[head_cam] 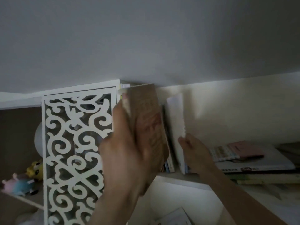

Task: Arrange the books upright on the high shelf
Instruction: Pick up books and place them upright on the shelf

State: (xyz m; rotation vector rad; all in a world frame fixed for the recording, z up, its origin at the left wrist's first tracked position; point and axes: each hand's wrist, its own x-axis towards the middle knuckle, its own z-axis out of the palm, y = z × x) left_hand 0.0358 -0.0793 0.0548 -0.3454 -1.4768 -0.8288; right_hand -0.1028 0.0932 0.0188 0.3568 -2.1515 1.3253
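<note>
Hands work at a high white shelf (178,178) under a grey ceiling. At centre, the left hand (128,153) grips a tan, upright paperback book (150,114), blurred by motion, beside a white scroll-cut lattice panel (73,143) at 9 o'clock. Toward 3 o'clock, the right hand (194,151) rests straight fingers against a leaning white book (176,125). Further right lies a flat stack of books (253,161).

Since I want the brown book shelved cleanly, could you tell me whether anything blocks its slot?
Nothing visible does. The left hand holds the brown book upright beside the lattice panel, while the right hand props the white book aside.
</note>
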